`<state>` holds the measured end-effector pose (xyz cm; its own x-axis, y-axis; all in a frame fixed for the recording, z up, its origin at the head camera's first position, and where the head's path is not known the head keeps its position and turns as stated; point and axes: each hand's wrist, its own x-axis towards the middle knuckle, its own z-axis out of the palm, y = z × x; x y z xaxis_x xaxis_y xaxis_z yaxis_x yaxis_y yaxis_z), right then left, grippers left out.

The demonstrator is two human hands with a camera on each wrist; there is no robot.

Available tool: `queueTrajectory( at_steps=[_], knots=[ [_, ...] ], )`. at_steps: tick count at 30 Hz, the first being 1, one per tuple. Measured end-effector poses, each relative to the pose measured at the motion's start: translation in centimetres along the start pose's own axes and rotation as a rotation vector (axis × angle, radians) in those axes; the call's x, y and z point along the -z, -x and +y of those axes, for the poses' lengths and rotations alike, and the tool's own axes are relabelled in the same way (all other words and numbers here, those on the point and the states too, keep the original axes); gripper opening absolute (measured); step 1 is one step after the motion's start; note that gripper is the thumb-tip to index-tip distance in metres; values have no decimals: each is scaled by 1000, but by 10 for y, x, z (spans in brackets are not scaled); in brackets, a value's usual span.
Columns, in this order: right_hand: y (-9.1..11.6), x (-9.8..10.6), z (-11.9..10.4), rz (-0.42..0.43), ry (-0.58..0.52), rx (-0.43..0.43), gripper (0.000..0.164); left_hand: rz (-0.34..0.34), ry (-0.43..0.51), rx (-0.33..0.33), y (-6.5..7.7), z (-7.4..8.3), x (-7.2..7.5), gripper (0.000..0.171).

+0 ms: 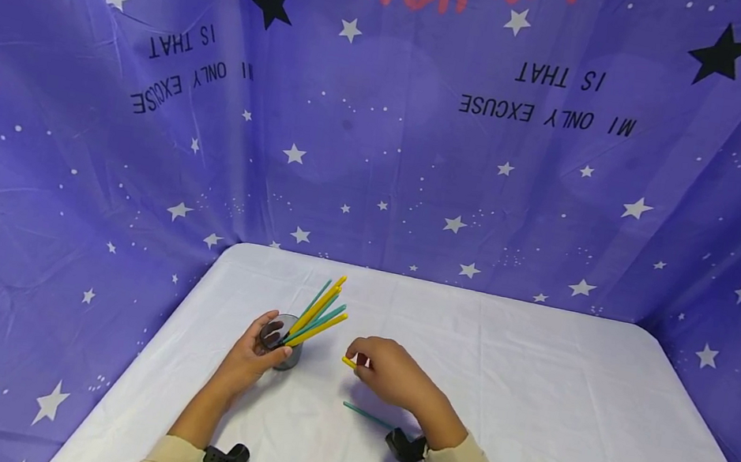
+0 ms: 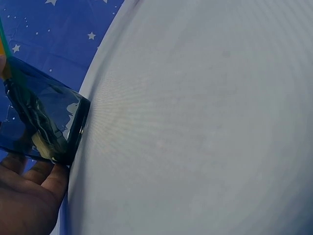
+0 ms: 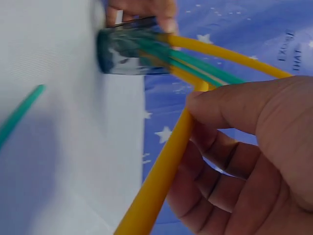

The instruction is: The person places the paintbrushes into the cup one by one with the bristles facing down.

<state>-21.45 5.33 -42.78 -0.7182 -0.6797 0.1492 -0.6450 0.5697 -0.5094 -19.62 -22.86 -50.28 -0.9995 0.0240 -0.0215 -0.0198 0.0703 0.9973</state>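
My left hand (image 1: 242, 367) grips a clear smoky glass cup (image 1: 291, 358), with fingers around its side. Several yellow straws (image 1: 320, 329) and teal straws (image 1: 314, 302) lean out of the cup toward the right. In the left wrist view, fingers press near the base of the cup (image 2: 54, 88). To the right of the cup, my right hand (image 1: 395, 374) pinches one yellow straw (image 3: 159, 171) between thumb and fingers, above the table. A single teal straw (image 1: 366, 414) lies on the table below that hand, partly hidden by the wrist device.
A white cloth covers the table (image 1: 520, 381), which has rounded far corners. Purple curtains (image 1: 401, 124) with stars and lettering hang behind it and at both sides. Each wrist carries a black device (image 1: 405, 445).
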Motion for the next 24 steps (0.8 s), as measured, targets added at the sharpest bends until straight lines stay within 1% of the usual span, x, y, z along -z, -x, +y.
queueTrajectory(
  at_steps=[6,12,18,21,24],
  knots=[
    [1,19,-10,100,-63,15,18,5,6,-9,-1,-2,0,81],
    [2,33,-20,223,-169,5,16,7,0,-10,0,-2,0,81],
    [1,37,-24,365,-310,-52,17,-1,0,1,0,-1,0,81],
    [0,36,-26,437,-402,-84,17,-1,1,5,0,-1,0,80],
    [-1,35,-27,497,-512,-72,18,0,-1,3,0,-1,0,81]
  ],
)
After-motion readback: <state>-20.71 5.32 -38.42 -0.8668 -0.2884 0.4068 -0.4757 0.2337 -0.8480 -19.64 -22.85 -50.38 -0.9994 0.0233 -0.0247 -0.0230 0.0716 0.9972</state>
